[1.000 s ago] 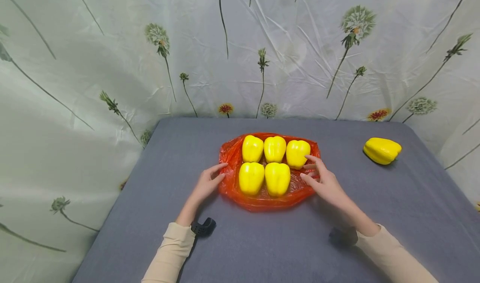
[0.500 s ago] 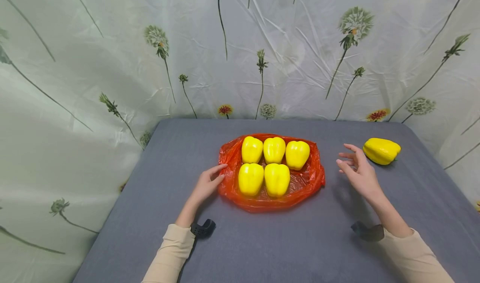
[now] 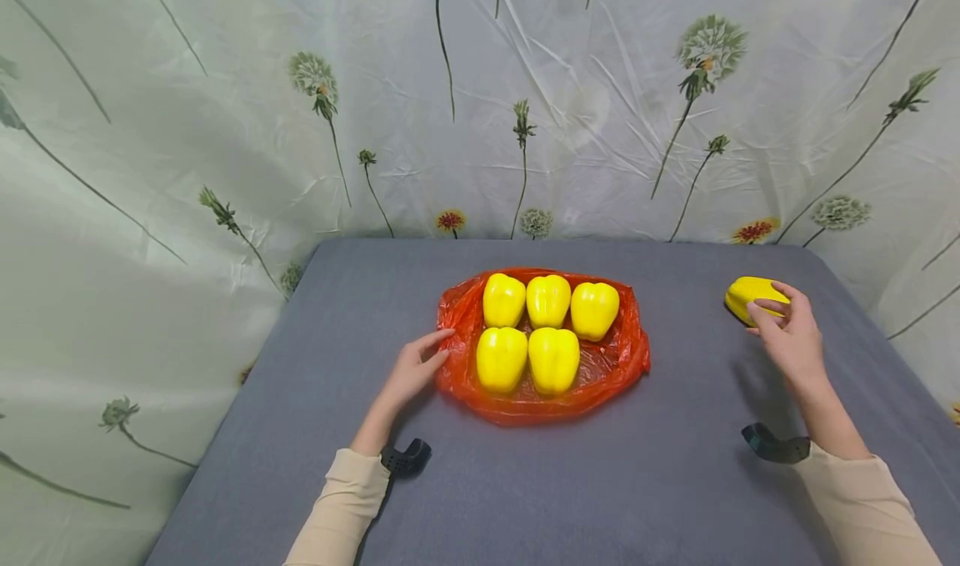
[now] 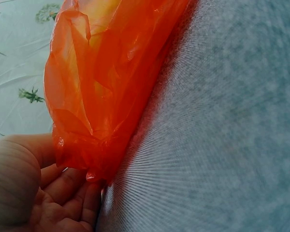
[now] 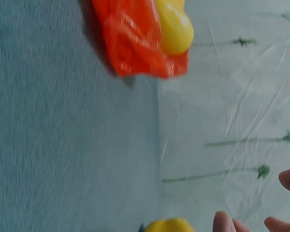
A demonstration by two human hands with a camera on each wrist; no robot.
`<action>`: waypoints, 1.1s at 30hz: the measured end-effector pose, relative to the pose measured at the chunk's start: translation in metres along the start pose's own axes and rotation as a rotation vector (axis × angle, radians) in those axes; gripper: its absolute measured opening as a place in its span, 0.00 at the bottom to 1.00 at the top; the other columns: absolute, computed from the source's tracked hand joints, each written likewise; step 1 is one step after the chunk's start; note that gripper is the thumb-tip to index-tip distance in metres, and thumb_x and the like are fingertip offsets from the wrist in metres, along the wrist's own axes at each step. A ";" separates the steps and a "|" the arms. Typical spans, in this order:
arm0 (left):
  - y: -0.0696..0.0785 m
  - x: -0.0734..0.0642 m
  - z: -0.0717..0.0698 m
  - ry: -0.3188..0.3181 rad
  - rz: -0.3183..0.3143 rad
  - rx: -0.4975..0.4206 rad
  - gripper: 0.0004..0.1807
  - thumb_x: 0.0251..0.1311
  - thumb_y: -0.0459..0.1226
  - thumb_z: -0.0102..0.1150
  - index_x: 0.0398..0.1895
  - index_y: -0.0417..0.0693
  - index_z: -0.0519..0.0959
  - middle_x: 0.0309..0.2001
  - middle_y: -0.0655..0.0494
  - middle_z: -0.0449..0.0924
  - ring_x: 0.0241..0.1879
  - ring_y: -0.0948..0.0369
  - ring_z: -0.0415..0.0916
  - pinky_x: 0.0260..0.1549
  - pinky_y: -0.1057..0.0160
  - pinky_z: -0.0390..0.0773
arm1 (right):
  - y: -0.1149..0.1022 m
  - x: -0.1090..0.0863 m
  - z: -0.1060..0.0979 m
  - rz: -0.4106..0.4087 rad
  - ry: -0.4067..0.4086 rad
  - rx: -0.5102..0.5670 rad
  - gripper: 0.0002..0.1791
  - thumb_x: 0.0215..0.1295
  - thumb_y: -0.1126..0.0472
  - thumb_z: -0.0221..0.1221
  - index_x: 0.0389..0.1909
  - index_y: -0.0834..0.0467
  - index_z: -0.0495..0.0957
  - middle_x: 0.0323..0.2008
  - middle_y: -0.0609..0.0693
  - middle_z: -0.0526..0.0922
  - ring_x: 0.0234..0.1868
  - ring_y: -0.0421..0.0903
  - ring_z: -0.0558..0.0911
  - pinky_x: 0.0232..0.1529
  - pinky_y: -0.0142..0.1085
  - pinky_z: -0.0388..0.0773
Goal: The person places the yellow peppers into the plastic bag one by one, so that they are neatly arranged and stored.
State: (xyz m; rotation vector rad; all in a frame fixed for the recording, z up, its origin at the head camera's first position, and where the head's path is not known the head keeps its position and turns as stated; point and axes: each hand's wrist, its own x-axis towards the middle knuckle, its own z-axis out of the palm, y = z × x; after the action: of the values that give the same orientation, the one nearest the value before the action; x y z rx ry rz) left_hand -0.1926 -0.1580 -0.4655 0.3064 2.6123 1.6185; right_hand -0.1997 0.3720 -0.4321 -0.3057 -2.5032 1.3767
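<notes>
A red plastic bag [image 3: 468, 395] lies spread with its mouth up, and several yellow bell peppers [image 3: 553, 362] stand inside it in two rows. At its left side, my left hand [image 3: 408, 373] holds the edge of the bag. The left wrist view shows thin red film [image 4: 99, 96] at the thumb and curled fingers, and the thumb tip is hidden behind it. Another yellow bell pepper [image 3: 746, 291] lies on its side at the far right. My right hand [image 3: 795, 341] hovers over it with fingers spread. A gap separates the fingers from that pepper [image 5: 169, 225] in the right wrist view.
Everything lies on a table with a grey-blue cloth [image 3: 525, 499]. A pale curtain [image 3: 600, 132] with a dandelion print hangs behind the table and along its left side. Black straps [image 3: 405, 458] sit on both wrists.
My right hand has left the bag's right side and travelled right to the lone bell pepper. The left hand, the bag and the peppers in it have stayed in place.
</notes>
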 end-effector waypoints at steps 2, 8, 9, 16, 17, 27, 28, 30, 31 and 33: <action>-0.001 0.000 0.001 0.000 -0.007 -0.007 0.22 0.64 0.36 0.53 0.61 0.43 0.71 0.62 0.41 0.71 0.63 0.46 0.68 0.64 0.46 0.67 | 0.022 0.012 -0.003 0.037 0.017 0.003 0.38 0.65 0.43 0.51 0.72 0.44 0.47 0.43 0.32 0.69 0.32 0.18 0.72 0.26 0.19 0.77; -0.003 0.002 0.002 -0.004 -0.013 -0.036 0.23 0.64 0.36 0.53 0.62 0.42 0.70 0.63 0.41 0.70 0.64 0.45 0.67 0.64 0.44 0.65 | 0.001 0.004 -0.010 0.135 0.018 -0.173 0.43 0.66 0.42 0.45 0.73 0.57 0.40 0.48 0.57 0.73 0.21 0.18 0.69 0.19 0.23 0.71; -0.002 0.002 0.001 -0.004 -0.010 -0.031 0.22 0.64 0.36 0.53 0.62 0.42 0.70 0.63 0.41 0.70 0.64 0.45 0.67 0.64 0.45 0.66 | -0.007 0.000 -0.011 0.151 0.006 -0.216 0.43 0.67 0.42 0.44 0.73 0.61 0.39 0.49 0.63 0.73 0.20 0.19 0.68 0.20 0.24 0.70; -0.002 0.002 0.001 -0.003 -0.011 -0.013 0.21 0.64 0.37 0.53 0.61 0.45 0.72 0.62 0.44 0.72 0.64 0.47 0.68 0.64 0.47 0.67 | -0.026 -0.006 -0.015 0.195 -0.065 -0.367 0.43 0.69 0.45 0.38 0.69 0.74 0.35 0.38 0.72 0.76 0.39 0.60 0.76 0.37 0.47 0.71; -0.002 0.001 0.001 -0.005 -0.013 -0.014 0.22 0.64 0.37 0.53 0.61 0.45 0.72 0.62 0.43 0.72 0.64 0.47 0.68 0.64 0.47 0.67 | -0.025 -0.004 -0.015 0.197 -0.069 -0.368 0.43 0.69 0.46 0.37 0.69 0.74 0.36 0.39 0.73 0.75 0.45 0.67 0.73 0.41 0.52 0.70; 0.033 -0.011 -0.006 -0.037 -0.020 -0.005 0.22 0.65 0.32 0.50 0.61 0.35 0.69 0.62 0.37 0.70 0.64 0.43 0.66 0.64 0.46 0.66 | -0.016 0.015 -0.011 0.224 -0.110 -0.343 0.40 0.70 0.47 0.34 0.72 0.64 0.30 0.66 0.80 0.46 0.61 0.76 0.55 0.60 0.64 0.57; 0.034 -0.011 -0.006 -0.037 -0.026 -0.011 0.22 0.65 0.32 0.50 0.62 0.35 0.69 0.63 0.37 0.70 0.64 0.44 0.66 0.64 0.46 0.65 | -0.015 0.016 -0.010 0.218 -0.125 -0.337 0.40 0.70 0.46 0.33 0.72 0.63 0.30 0.66 0.80 0.44 0.61 0.77 0.53 0.60 0.65 0.56; 0.036 -0.012 -0.006 -0.037 -0.033 -0.013 0.22 0.65 0.32 0.50 0.62 0.36 0.69 0.63 0.38 0.70 0.65 0.44 0.66 0.65 0.46 0.65 | -0.015 0.018 -0.010 0.208 -0.159 -0.320 0.39 0.71 0.45 0.32 0.73 0.60 0.28 0.67 0.80 0.40 0.64 0.77 0.47 0.61 0.68 0.52; 0.036 -0.012 -0.006 -0.038 -0.033 -0.012 0.22 0.65 0.32 0.50 0.62 0.36 0.69 0.63 0.38 0.70 0.65 0.44 0.65 0.65 0.46 0.65 | -0.015 0.019 -0.009 0.203 -0.168 -0.315 0.39 0.71 0.45 0.31 0.73 0.60 0.28 0.67 0.80 0.39 0.64 0.78 0.46 0.61 0.68 0.51; 0.035 -0.012 -0.006 -0.038 -0.032 -0.009 0.22 0.65 0.32 0.50 0.62 0.36 0.69 0.63 0.38 0.70 0.65 0.44 0.66 0.65 0.46 0.65 | -0.014 0.021 -0.007 0.195 -0.174 -0.304 0.39 0.71 0.44 0.31 0.73 0.59 0.29 0.68 0.79 0.39 0.65 0.78 0.45 0.62 0.69 0.49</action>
State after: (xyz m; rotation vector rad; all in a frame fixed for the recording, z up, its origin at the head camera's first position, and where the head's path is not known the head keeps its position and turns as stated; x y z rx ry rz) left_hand -0.1766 -0.1506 -0.4318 0.2911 2.5677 1.5982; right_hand -0.2184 0.3766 -0.4140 -0.5241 -2.8972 1.1256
